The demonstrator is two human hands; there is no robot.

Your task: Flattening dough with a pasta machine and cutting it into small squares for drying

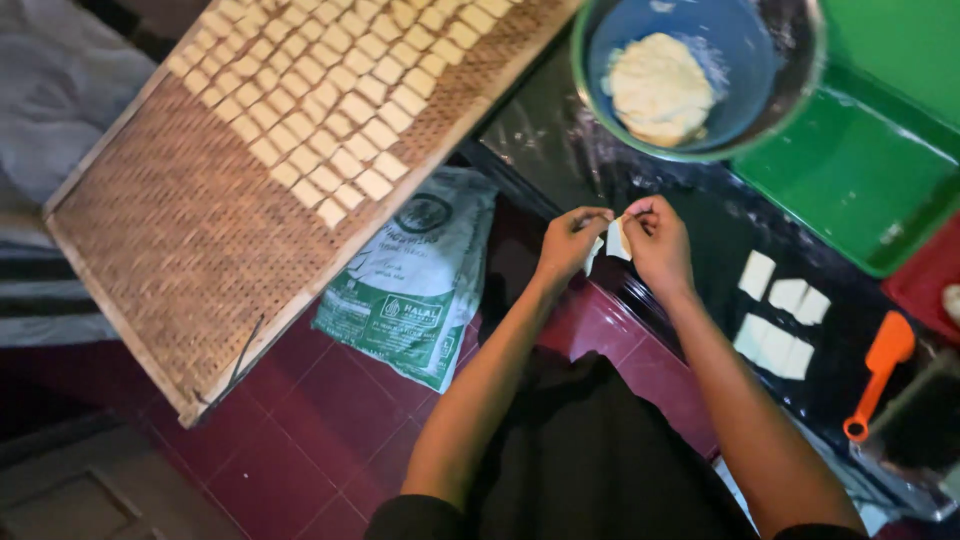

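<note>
Both forearms rise from the bottom of the frame to its centre, where the left hand (568,243) and right hand (657,240) pinch one small pale dough square (617,239) between their fingertips, seemingly mid-fold. Right of the hands more squares (783,318) lie on the dark board (700,215) beside an orange scraper (878,372). Judging by the rows of pieces (345,95) on the woven tray (170,230) at upper left, shaping looks under way, and any placing there calls for a long reach past the bowl (700,75).

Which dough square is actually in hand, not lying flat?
The dough square pinched between left hand and right hand; the others lie flat on the woven tray or dark worktop.
</note>
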